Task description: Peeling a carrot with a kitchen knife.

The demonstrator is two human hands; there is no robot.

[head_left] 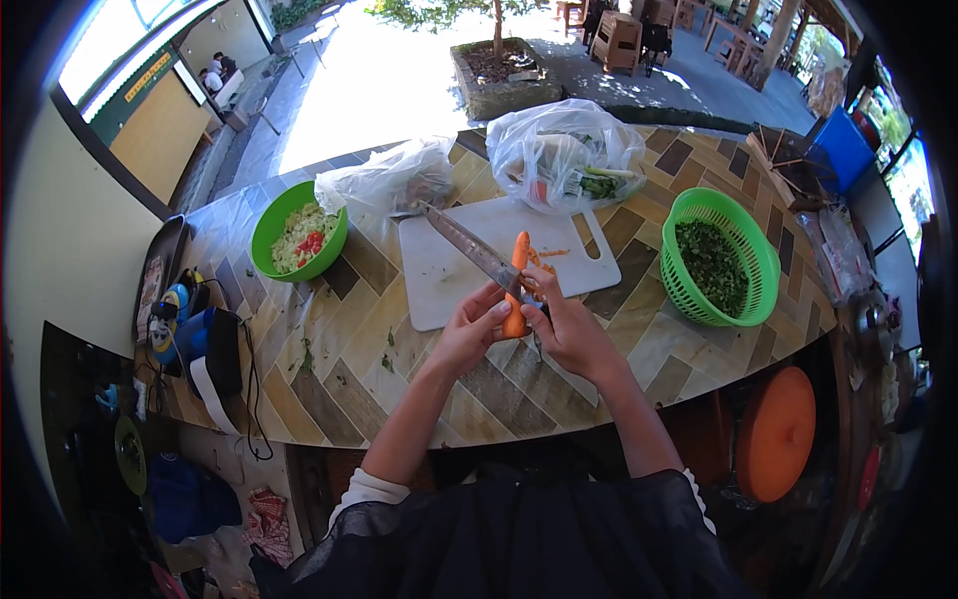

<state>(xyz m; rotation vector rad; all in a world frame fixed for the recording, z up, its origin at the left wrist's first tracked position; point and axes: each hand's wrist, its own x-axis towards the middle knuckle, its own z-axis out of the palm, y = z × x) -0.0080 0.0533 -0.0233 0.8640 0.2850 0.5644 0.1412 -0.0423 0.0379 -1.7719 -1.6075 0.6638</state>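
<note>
Above the near edge of a white plastic cutting board (441,273), my left hand (473,326) grips a carrot (515,323). My right hand (563,323) holds a large kitchen knife (475,245), its blade pointing up and to the left across the carrot. The knife's handle is mostly hidden by my fingers. Orange carrot peelings (552,254) lie on the board beyond my right hand. At the board's far side rests a clear plastic bag (565,153) with vegetables inside. Another plastic bag (393,176) lies at the board's far left corner.
On the left stands a green bowl (281,258) of shredded pale vegetable and red pieces. A green colander (677,288) on the right holds chopped greens. A label printer-like device (213,352) with cables sits at the table's (329,389) left end. An orange round lid (778,434) is below the right edge.
</note>
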